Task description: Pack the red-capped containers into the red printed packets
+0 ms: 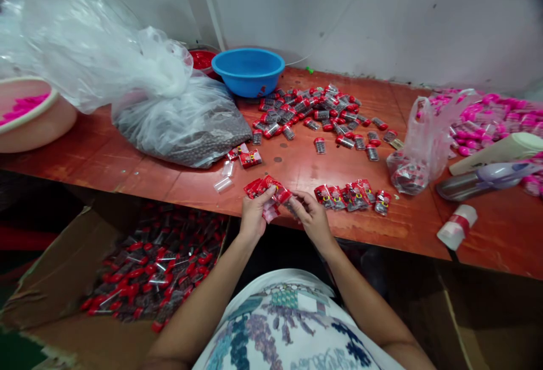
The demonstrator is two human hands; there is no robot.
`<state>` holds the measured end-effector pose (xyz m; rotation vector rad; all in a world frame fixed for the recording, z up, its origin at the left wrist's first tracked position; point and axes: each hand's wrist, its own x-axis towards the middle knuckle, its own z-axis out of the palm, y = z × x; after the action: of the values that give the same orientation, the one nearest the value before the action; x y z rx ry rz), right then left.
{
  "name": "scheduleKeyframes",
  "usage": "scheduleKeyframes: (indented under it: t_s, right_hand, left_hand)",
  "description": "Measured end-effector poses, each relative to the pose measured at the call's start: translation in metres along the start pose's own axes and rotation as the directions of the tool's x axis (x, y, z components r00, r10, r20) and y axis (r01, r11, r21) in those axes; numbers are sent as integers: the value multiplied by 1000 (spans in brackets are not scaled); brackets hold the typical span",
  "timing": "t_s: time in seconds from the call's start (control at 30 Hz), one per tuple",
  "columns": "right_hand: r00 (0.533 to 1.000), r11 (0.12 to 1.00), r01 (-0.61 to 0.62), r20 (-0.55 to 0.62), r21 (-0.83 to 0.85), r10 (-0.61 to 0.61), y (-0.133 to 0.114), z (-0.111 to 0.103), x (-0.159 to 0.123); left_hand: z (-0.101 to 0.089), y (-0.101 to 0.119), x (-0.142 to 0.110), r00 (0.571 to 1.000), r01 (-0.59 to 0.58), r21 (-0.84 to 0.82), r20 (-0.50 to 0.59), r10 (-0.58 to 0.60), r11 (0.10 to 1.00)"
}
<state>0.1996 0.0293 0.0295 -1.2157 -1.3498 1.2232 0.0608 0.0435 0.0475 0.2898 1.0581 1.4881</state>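
Left hand [253, 216] grips red packets [267, 188]; right hand [311, 214] pinches vial [291, 205].

Soft, even light fills the room, dim under the table [127, 166], with wide-angle bending and blur at the edges.

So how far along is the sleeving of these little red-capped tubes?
Done: a row of wrapped tubes lies on the table, and a cardboard box below holds many more. In hand: the left hand holds red sleeves; the right hand pinches a tube. Left: the loose pile of tubes near the blue bowl.
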Motion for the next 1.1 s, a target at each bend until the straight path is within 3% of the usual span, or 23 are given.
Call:
scheduleKeyframes:
  t_s: [0.1,0.27,0.43,0.53,0.7,0.87,1.1]
  right_hand:
    - [991,988,130,-3,-82,-131,-3,-1,-2]
    - [985,981,173,-5,-90,-174,-9,-4,-2]
    - [962,933,261,-13,-248,-272,-9,-7,-4]
    - [973,953,213,-40,-218,-226,-3,-6,-5]
    - [994,997,61,-91,39,-57,4,-2,-6]
    - [975,966,210,-39,-148,-218,2,-5,-10]
    - [956,925,289,120,-246,-267,1,-16,-7]
  left_hand:
    - [4,1,-3,999,-35,6,10,35,999]
    - [5,2,-8,996,2,74,87,-8,997]
    - [3,3,-8,991,19,222,124,-47,975]
    - [3,4,-9,989,-3,256,143,-35,967]
    - [7,4,-10,983,7,241,176,-50,971]
    - [10,3,-12,987,6,241,155,-45,971]
    - [11,3,-16,985,32,246,156,-72,969]
